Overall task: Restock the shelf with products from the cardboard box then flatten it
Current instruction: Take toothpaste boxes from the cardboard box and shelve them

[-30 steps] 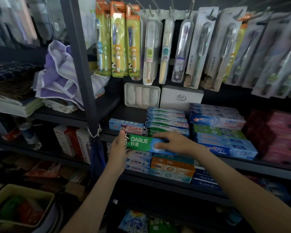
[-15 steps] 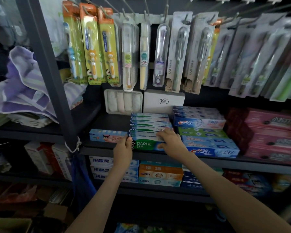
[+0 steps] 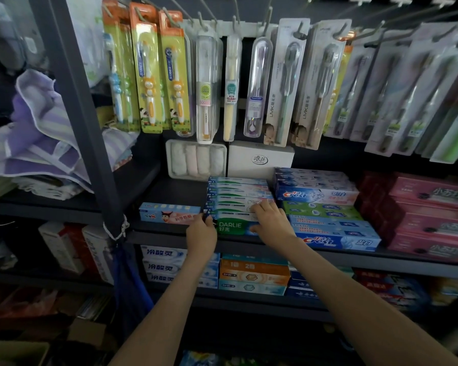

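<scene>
On the middle shelf, a Darlie toothpaste box is seated fronting its row, pinched at one end by the left hand and pressed by spread fingers of the right hand. No cardboard box is seen; flattening is judged undone.

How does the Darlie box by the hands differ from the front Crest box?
The Darlie box is green, the Crest box blue. The left hand and right hand touch the Darlie box, not the Crest box. Both are long cartons lying flat.
</scene>
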{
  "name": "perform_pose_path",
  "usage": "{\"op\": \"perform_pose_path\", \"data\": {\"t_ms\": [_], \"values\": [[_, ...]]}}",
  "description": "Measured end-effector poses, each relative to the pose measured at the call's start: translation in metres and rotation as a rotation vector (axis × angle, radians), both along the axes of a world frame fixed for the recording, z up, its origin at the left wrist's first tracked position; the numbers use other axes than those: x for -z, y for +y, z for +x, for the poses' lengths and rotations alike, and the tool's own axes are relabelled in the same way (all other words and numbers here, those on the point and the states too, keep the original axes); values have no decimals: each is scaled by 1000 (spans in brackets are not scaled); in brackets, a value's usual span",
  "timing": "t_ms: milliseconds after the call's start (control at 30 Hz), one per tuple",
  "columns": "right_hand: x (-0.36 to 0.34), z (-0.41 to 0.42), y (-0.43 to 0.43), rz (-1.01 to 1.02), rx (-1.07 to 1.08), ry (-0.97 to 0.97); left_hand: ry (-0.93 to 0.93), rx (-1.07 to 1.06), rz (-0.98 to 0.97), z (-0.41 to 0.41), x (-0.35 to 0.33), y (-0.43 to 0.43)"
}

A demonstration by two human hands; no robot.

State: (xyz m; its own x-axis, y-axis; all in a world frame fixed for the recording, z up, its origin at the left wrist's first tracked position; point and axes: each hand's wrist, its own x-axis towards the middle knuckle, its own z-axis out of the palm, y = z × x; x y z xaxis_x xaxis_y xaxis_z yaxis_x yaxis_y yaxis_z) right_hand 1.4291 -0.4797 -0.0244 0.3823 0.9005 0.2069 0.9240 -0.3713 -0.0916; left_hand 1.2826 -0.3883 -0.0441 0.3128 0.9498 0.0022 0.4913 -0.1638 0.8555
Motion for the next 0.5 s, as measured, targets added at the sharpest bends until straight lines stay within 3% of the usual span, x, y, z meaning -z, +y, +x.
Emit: {"op": "perform_pose_path", "data": {"t_ms": [300,500], "values": [[5,-8,4,-5,25,-88,-81,181,-163,-10,-15,-7],[11,-11,-4,28,3,12,-150,267,-263,-17,-20,-5]]}}
